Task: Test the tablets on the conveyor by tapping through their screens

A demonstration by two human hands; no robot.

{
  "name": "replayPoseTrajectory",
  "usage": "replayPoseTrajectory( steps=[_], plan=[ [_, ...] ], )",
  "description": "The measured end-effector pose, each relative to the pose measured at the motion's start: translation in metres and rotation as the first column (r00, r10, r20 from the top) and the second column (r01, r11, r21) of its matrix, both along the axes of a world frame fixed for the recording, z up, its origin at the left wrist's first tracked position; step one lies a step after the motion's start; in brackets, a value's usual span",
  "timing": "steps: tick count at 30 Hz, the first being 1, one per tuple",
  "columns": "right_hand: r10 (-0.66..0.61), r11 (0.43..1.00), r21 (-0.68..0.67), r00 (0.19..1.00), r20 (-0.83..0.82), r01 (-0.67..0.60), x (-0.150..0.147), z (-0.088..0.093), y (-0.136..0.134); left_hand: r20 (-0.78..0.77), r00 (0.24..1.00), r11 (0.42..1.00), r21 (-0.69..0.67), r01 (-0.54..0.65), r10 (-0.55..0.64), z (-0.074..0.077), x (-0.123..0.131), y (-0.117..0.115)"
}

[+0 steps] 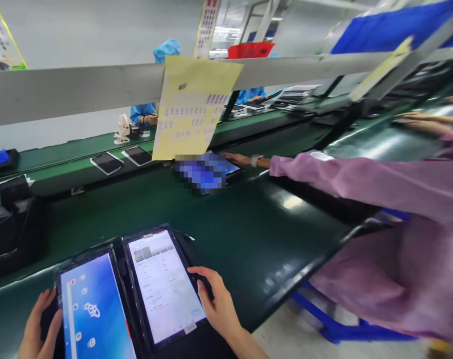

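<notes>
Two tablets lie side by side on the green bench, each with a black surround. The left tablet [95,309] shows a blue home screen with icons; its lower end runs out of view. The right tablet [166,289] shows a white page with a row of small pictures at the top, and a small pale label sits at its lower edge. My left hand [39,326] is curled round the left edge of the blue-screen tablet. With thumb and forefinger, my right hand [217,304] grips the right edge of the white-screen tablet. Its other fingers are hidden.
A co-worker's purple sleeve [324,179] reaches in from the right to another tablet [230,167], partly pixelated. A yellow sheet [196,109] hangs from the grey rail [80,92]. Black trays [9,229] stand at left. Beyond are two tablets [107,162] and a small fan [122,128].
</notes>
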State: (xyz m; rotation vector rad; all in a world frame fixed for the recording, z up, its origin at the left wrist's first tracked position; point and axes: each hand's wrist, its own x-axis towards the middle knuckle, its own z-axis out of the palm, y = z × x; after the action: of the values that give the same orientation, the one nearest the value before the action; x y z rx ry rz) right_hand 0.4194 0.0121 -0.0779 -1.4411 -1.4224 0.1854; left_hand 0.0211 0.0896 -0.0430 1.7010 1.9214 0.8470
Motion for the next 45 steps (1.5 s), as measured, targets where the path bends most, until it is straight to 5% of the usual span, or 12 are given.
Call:
replayPoseTrajectory(
  steps=[7, 12, 19, 32, 45],
  plan=[
    [0.185, 0.981, -0.109, 0.941, 0.285, -0.16, -0.003, 0.014, 0.018, 0.005, 0.999, 0.998, 0.059, 0.038, -0.038, -0.004, 0.001, -0.004],
    [0.198, 0.979, -0.127, 0.89, 0.41, -0.159, -0.031, 0.01, 0.049, -0.036, 0.997, 0.995, 0.07, 0.068, -0.066, -0.003, 0.001, -0.009],
    [0.444, 0.896, -0.179, 0.817, 0.367, -0.407, -0.065, 0.026, 0.051, -0.13, 0.987, 0.989, 0.094, 0.11, -0.097, -0.002, 0.002, -0.015],
    [0.181, 0.983, 0.001, 0.968, 0.176, -0.184, -0.032, 0.017, 0.061, -0.304, 0.952, 0.989, 0.127, 0.075, -0.033, -0.001, 0.013, -0.006],
    [0.187, 0.982, -0.005, 0.962, 0.198, -0.189, -0.027, 0.01, 0.062, -0.326, 0.943, 0.978, 0.168, 0.122, -0.062, -0.009, 0.008, -0.008]
  ],
)
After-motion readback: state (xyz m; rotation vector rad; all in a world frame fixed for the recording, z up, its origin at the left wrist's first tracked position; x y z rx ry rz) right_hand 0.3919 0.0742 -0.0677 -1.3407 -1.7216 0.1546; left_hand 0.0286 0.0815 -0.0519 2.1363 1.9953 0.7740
